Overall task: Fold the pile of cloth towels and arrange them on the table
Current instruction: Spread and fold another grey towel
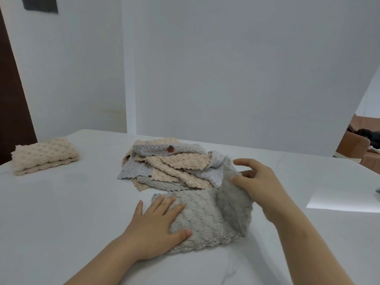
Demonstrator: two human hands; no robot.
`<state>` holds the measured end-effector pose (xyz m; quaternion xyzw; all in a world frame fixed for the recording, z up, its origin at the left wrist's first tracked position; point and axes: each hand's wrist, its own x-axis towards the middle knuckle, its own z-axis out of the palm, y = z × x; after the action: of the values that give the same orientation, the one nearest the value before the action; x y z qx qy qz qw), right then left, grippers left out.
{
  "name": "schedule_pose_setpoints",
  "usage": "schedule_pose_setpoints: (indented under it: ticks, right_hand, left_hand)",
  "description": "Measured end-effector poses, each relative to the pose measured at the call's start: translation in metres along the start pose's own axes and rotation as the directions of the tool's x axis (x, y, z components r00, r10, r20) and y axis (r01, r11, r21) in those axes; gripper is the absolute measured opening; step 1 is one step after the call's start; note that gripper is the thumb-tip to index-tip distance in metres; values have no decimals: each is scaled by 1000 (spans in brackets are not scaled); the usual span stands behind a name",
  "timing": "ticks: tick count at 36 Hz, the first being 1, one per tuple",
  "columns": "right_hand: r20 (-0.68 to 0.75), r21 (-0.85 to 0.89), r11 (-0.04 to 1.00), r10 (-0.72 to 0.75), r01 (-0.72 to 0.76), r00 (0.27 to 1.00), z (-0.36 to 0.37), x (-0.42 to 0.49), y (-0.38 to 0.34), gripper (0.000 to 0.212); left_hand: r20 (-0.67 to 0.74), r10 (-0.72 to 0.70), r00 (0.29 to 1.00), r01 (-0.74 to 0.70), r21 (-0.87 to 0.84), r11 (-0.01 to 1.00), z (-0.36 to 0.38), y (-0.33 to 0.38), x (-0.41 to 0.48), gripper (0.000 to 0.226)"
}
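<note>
Grey towel [207,214]: soft, light, limp; your left hand [158,223] presses it flat, your right hand [254,182] apparently pinches its raised edge; grip corners

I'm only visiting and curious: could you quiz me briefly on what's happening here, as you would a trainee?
1. True or false: the left hand lies flat on the grey towel.
2. The right hand: A) lies flat too, B) lifts the grey towel's side, C) hangs idle?
3. The folded beige towel lies to the ___ of the unfolded pile.
Key: 1 true; 2 B; 3 left.
</note>
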<state>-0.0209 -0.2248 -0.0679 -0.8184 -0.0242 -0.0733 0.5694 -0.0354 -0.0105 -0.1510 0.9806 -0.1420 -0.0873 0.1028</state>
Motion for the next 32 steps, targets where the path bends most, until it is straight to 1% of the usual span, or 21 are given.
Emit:
schedule_pose_setpoints:
  ticks: [2, 3, 4, 6, 7, 8, 9, 10, 11, 12, 13, 14, 15, 17, 20, 22, 25, 28, 30, 32]
  right_hand:
    - [17, 32, 999, -29, 28, 999, 18, -1, -6, 28]
    - [33, 46, 998, -38, 36, 999, 26, -2, -9, 29]
    - [52, 57, 998, -41, 38, 998, 34, -2, -11, 30]
    - [87, 63, 997, -53, 47, 995, 47, -4, -15, 31]
    - [102, 58, 997, -61, 55, 993, 53, -4, -16, 31]
    - [119, 47, 997, -68, 63, 991, 58, -5, -18, 31]
    - [139, 30, 997, -75, 71, 987, 63, -5, -19, 30]
    - [162, 9, 997, -79, 78, 984, 67, -7, -19, 30]
    - [185, -18, 996, -78, 83, 980, 72, -8, -19, 30]
    - [205, -47, 995, -75, 86, 976, 76, -9, -18, 30]
    - [225, -75, 993, -70, 89, 972, 80, -10, -16, 31]
    - [246, -104, 990, -62, 90, 967, 84, -11, -14, 33]
    - [271, -134, 987, -48, 87, 961, 87, -12, -12, 34]
    - [338, -147, 988, 11, 41, 941, 91, -13, -10, 37]
    - [440, -13, 991, 122, -130, 890, 90, -14, -9, 36]
    - [412, 67, 985, 120, -161, 903, 86, -12, -10, 33]
    - [253, 66, 994, 64, -83, 965, 76, -9, -9, 32]
    - [124, -68, 997, -22, 31, 992, 68, -8, -3, 28]
    - [93, -176, 979, -85, 100, 992, 64, -8, 2, 24]
    - [124, -266, 951, -130, 159, 984, 62, -7, 7, 20]
  left_hand:
    - [-39, -2, 999, 0, -53, 999, 0, -1, -1, 118]
    - [-87, -16, 996, 8, -96, 995, -1, -2, -1, 117]
    - [-168, -41, 985, 17, -143, 990, -3, -1, -2, 112]
    - [-369, -113, 922, 22, -240, 971, -8, -2, -3, 93]
    - [-434, -167, 885, 23, -318, 948, -11, -2, -4, 79]
    - [-459, -232, 858, 9, -437, 899, -15, -3, -5, 59]
    - [-444, -298, 845, -25, -590, 807, -18, -4, -6, 38]
    - [-382, -350, 855, -58, -742, 668, -21, -3, -7, 24]
    - [-312, -377, 872, -85, -855, 512, -22, -4, -7, 18]
    - [-257, -388, 885, -94, -915, 393, -22, -5, -7, 16]
    - [-225, -388, 894, -96, -941, 326, -21, -7, -6, 15]
    - [-211, -388, 897, -94, -950, 299, -21, -8, -5, 14]
    - [-199, -392, 898, -84, -953, 292, -19, -10, -3, 13]
    - [-179, -391, 903, -47, -945, 325, -17, -12, -1, 12]
    - [-176, -386, 906, -19, -926, 378, -15, -12, 0, 16]
    - [-200, -377, 904, -33, -914, 405, -15, -11, -2, 11]
    - [-215, -349, 912, -37, -891, 453, -13, -13, -3, 13]
    - [-240, -372, 897, -41, -881, 471, -15, -17, -4, 14]
    - [-258, -395, 882, -46, -881, 471, -18, -22, -4, 15]
    - [-247, -393, 886, -22, -868, 495, -21, -25, -5, 17]
